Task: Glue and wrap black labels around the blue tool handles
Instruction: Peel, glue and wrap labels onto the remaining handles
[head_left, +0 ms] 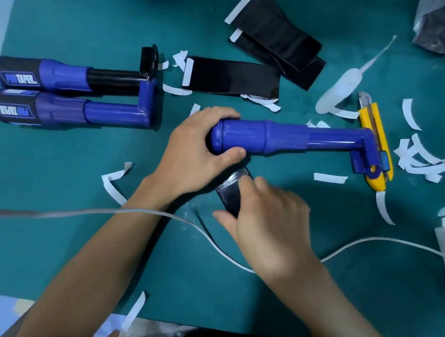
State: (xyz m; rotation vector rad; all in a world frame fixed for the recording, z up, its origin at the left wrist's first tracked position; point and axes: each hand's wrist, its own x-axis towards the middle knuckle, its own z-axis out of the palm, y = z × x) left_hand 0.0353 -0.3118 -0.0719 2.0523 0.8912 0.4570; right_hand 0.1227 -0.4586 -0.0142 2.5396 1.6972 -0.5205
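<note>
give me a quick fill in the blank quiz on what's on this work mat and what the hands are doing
1. The left hand grips the end of a tool handle coloured ____.
2. The right hand pinches a label coloured ____.
3. The utility knife by the tool's far end has a ____ body.
4. The labelled tools lying side by side at the left number ____.

Missing words: blue; black; yellow; two.

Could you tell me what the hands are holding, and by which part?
The left hand grips the blue tool by its handle's butt end; the right hand holds the black label at its near end.
</note>
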